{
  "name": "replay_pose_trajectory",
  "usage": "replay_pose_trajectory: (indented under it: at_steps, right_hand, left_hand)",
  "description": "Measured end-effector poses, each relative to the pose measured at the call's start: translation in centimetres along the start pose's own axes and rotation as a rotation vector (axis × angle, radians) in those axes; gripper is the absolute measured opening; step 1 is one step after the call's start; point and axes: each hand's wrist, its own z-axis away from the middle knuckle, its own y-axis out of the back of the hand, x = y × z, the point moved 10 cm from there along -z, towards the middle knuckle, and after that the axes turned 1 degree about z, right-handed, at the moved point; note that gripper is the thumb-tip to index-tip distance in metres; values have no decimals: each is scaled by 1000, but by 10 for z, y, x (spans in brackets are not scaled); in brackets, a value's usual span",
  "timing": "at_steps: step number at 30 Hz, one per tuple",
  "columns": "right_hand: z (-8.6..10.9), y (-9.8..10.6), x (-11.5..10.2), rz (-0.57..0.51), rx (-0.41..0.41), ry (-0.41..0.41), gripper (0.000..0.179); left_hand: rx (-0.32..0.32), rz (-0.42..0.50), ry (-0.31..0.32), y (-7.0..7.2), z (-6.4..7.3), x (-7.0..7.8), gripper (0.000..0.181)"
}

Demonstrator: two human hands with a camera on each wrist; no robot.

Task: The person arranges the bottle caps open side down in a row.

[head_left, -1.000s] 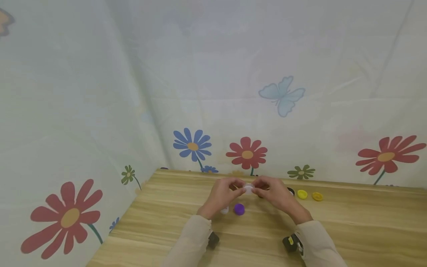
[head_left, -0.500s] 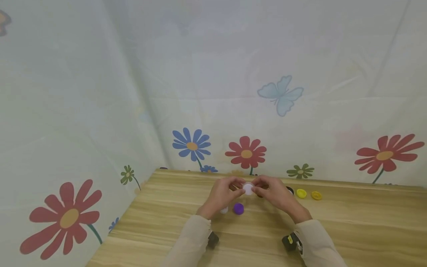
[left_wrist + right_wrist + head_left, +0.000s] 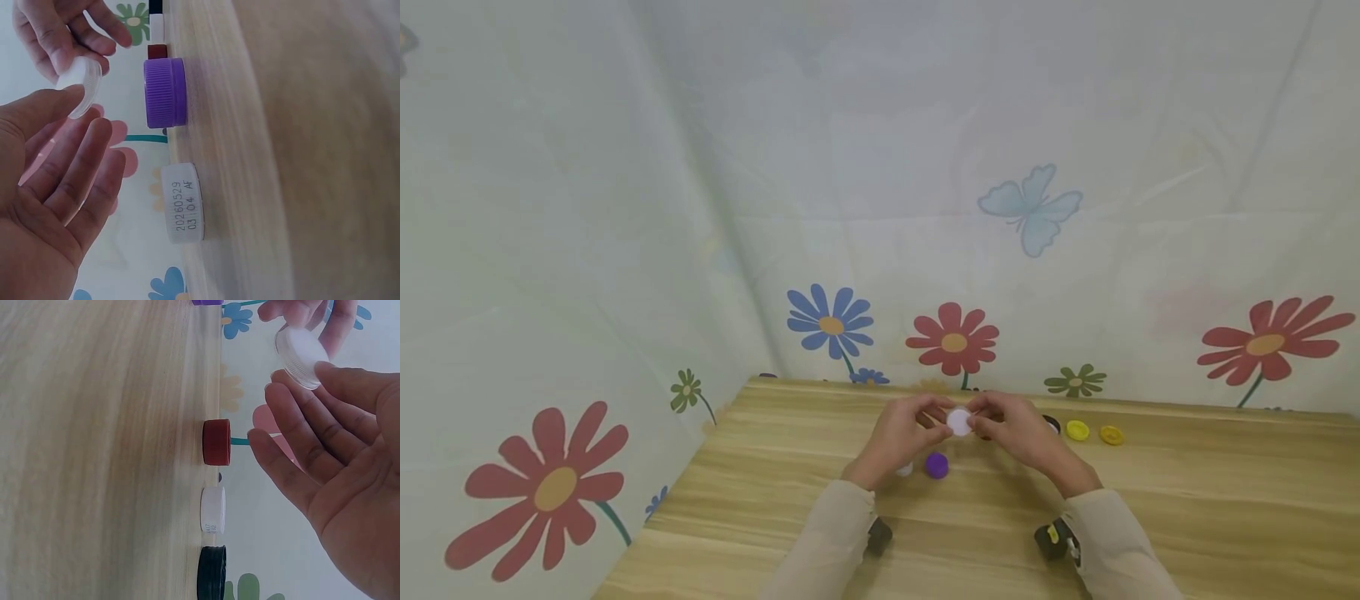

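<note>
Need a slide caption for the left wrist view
Both hands pinch a pale cap above a table bearing a purple cap and a printed white cap.

The right hand (image 3: 344,469) and left hand (image 3: 300,311) hold a pale cap (image 3: 302,355) up higher than the red cap (image 3: 217,442) on the wooden table (image 3: 94,456). A white cap (image 3: 213,509) sits near the red cap, then a black cap (image 3: 212,573). A bit of purple cap (image 3: 207,302) shows on the red cap's other side

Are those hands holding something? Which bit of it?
Yes, a white cap, by its edge: the left hand pinches one side and the right hand pinches the opposite side.
</note>
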Motion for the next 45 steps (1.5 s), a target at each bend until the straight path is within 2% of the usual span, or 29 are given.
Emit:
replay_pose_trajectory:
  at_steps: [21, 32, 45]
  right_hand:
    - [0, -2, -3, 12, -25, 7, 12]
    - [0, -3, 0, 14, -47, -6, 14]
    - [2, -4, -5, 8, -72, 37, 23]
  left_hand:
    - [-33, -1, 3, -2, 0, 2, 38]
    - [-57, 20, -27, -4, 0, 4, 36]
    - [-58, -5, 3, -4, 1, 1, 37]
